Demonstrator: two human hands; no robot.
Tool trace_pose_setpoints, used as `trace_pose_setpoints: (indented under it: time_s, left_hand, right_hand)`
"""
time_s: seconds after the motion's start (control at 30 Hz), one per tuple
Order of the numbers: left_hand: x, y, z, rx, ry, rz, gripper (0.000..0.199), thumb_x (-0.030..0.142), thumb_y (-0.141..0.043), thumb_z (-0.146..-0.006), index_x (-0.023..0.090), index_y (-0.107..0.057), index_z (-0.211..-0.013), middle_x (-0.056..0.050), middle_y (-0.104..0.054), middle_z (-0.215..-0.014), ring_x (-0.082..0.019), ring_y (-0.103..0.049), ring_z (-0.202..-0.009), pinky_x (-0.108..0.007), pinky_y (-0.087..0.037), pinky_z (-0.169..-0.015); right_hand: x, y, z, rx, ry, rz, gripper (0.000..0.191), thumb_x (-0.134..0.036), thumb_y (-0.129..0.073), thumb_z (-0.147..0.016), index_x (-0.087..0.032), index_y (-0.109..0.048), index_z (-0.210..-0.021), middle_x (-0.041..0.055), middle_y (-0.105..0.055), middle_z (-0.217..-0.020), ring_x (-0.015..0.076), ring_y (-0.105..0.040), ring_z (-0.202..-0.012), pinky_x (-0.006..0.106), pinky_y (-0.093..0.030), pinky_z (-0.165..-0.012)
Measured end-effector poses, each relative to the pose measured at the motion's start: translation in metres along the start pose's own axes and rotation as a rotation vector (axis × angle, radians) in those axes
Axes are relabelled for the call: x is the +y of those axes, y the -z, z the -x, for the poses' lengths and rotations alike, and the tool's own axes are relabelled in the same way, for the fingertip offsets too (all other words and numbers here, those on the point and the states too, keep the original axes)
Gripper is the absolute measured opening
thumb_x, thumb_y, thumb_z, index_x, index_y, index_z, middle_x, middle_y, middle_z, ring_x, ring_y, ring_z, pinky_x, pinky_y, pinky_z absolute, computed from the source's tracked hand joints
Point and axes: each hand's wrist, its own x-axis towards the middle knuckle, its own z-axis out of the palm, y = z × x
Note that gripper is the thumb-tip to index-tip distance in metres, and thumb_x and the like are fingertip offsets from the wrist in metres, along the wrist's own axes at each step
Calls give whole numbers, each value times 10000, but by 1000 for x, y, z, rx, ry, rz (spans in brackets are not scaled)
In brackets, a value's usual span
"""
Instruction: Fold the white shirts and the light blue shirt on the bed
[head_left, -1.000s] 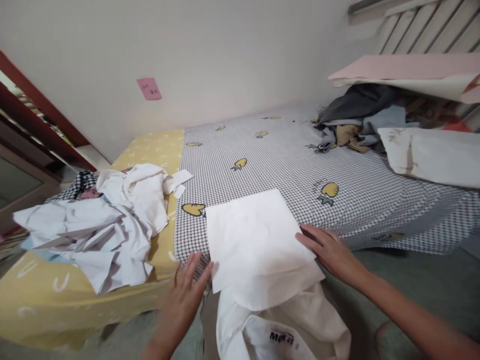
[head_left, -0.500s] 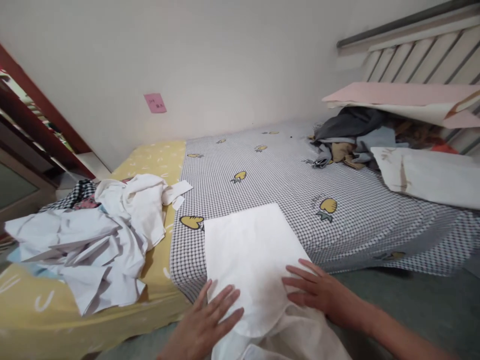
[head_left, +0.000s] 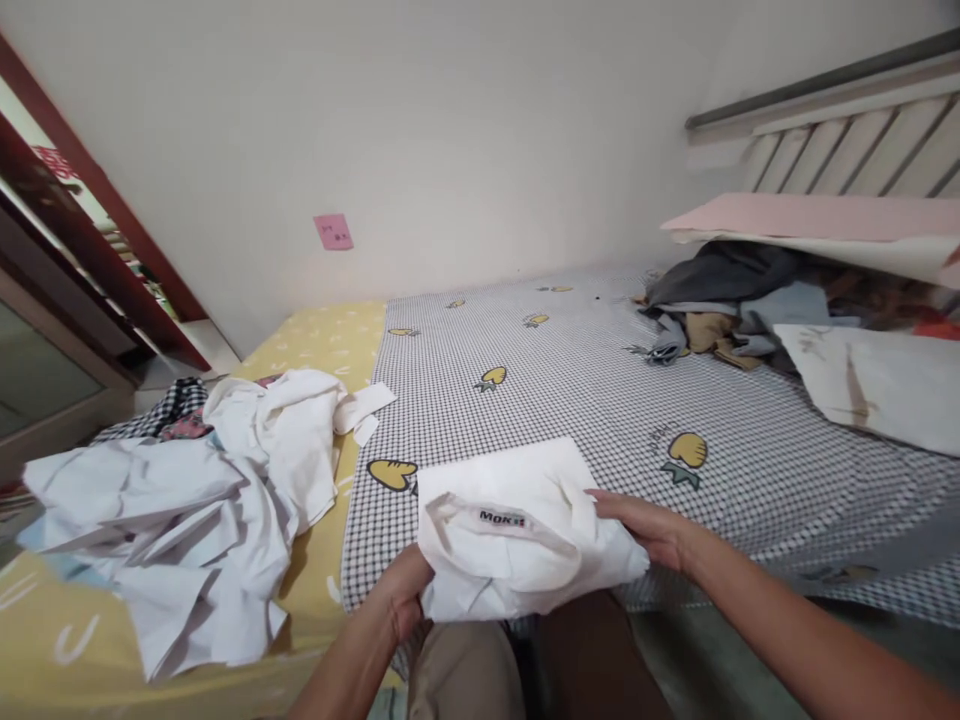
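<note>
- Head view: the white shirt (head_left: 517,550) lies folded, collar label (head_left: 502,519) reading "MOKS" uppermost, at the near edge of the checked sheet (head_left: 570,400).
- Left hand (head_left: 401,590): fingers curled, gripping the shirt's near left side.
- Right hand (head_left: 645,530): fingers together, closed on the shirt's right edge.
- Both hands hold the shirt just above the person's knees, in khaki trousers (head_left: 465,675).
- Left of the shirt: a crumpled white clothes pile (head_left: 202,500) rests on the yellow sheet (head_left: 330,340), a black-checked cloth (head_left: 176,412) beside it.
- Far right: a dark clothes heap (head_left: 720,290) lies under a pink board (head_left: 795,215), next to a stained white pillow (head_left: 862,385).
- Wall: a pink note (head_left: 333,232) is stuck on it.
</note>
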Motion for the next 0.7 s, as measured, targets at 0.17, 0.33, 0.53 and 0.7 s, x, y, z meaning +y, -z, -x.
trace_pose_setpoints:
  time_s: [0.17,0.33,0.53,0.7]
  left_hand:
    - [-7,-5,10,19,-148,-46,413,390,-782,-670,133,-721,-988,-124,-794,-944,-277,-737,-939,-386,-575,-880]
    - [-19,17,23,86,-490,-512,345,298,-682,-730,166,-703,-1048,-105,-771,-1083,-272,-701,-1021,-403,-542,-943]
    - [-69,76,47,380,-1227,-1476,605,137,-535,-887,286,-436,-1465,-127,-584,-1427,-266,-554,-1310,-483,-447,-1088]
    - [-108,77,86,391,-1693,-1690,661,106,-654,-833,365,-481,-1415,-66,-241,-1666,-323,-282,-1504,-611,-145,-1240]
  right_hand:
    - [7,-5,5,254,224,270,897,-288,-735,-725,-255,-286,-1501,90,-706,-1127,220,-701,-894,378,-560,-806]
    - [24,8,23,246,683,1143,767,-198,-577,-830,-330,-309,-1536,105,-528,-1443,240,-623,-1132,450,-514,-967]
    - [65,33,64,295,936,1563,733,-141,-526,-904,-367,-268,-1551,88,-348,-1607,275,-373,-1444,518,-387,-1118]
    - [102,23,89,390,1023,1585,532,-107,-564,-914,-401,-542,-1357,24,-424,-1569,275,-316,-1479,614,-183,-1207]
